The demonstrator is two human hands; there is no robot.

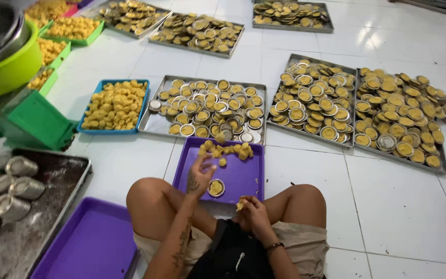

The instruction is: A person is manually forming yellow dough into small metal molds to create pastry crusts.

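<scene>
Head view, looking down at a person sitting cross-legged on the floor. Left hand (200, 175) raised over a purple tray (243, 178), fingers loosely spread and half open, gripping nothing that shows. Just beside it on the tray: one small round tin (216, 187) filled with yellow dough. Right hand (251, 211) lower, near the lap, fingers curled around a small yellow dough piece (240, 205). More dough lumps (226, 150) heaped at the tray's far edge. Beyond that, a metal tray (158, 124) packed with filled tins. Blue tray of dough pieces (113, 105) to its left. White tiled floor (398, 206), more full trays all around.
</scene>
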